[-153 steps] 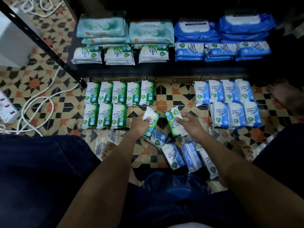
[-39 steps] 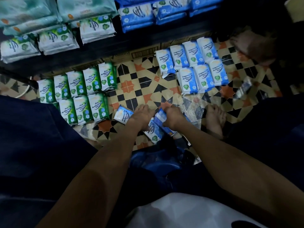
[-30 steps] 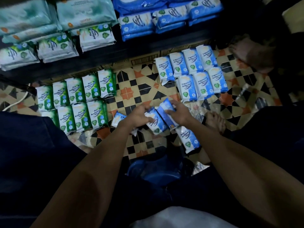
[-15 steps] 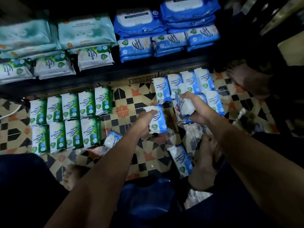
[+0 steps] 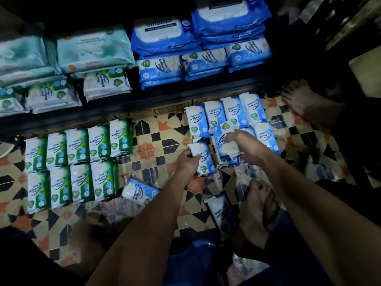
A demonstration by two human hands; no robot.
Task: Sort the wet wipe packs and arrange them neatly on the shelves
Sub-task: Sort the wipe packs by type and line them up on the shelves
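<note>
My left hand (image 5: 186,162) grips a small blue wipe pack (image 5: 203,158) at the left end of the lower blue row on the tiled floor. My right hand (image 5: 246,146) holds another blue pack (image 5: 224,141) over the blue group (image 5: 233,112), beside the first. Two loose blue packs lie nearer me, one at centre left (image 5: 140,190) and one by my foot (image 5: 221,211). Green pine packs (image 5: 76,162) lie in two rows at the left. The dark shelf (image 5: 144,100) above carries stacked green, teal and blue packs.
My bare foot (image 5: 257,205) rests on the tiles below my right hand. Another person's foot (image 5: 303,104) stands at the right beside the blue group. A blue plastic bag (image 5: 193,261) sits between my legs. Crumpled clear wrap (image 5: 243,182) lies on the floor.
Both hands have carried their blue packs up and right from the loose pile to the blue group. The left pack now sits low at the row's left end.
</note>
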